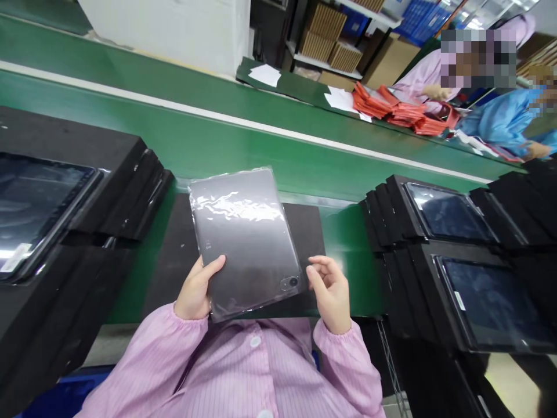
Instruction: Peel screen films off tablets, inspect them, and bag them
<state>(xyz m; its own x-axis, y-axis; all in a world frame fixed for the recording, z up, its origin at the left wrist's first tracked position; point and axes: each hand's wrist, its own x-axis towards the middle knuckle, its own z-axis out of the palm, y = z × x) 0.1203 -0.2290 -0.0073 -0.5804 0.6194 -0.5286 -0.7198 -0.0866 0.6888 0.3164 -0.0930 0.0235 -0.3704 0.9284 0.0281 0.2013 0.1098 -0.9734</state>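
A dark grey tablet (250,244) in a clear plastic sleeve is held up in front of me, its back with the camera lens facing me. My left hand (198,288) grips its lower left edge, the thumb lying over the back and the other fingers hidden behind. Just off the tablet's lower right corner is my right hand (329,292), fingers curled with thumb and fingertips close together. Whether anything thin is between those fingertips I cannot make out. Below the tablet a black foam mat (169,261) lies on the green work surface (348,232).
Stacked black foam trays (108,191) stand at my left, a tablet (39,203) on top. More foam stacks (391,244) with screen-up tablets (448,212) are at my right. Across the green bench, red pouches (404,110) lie before two people. Shelves with cartons (326,35) stand behind.
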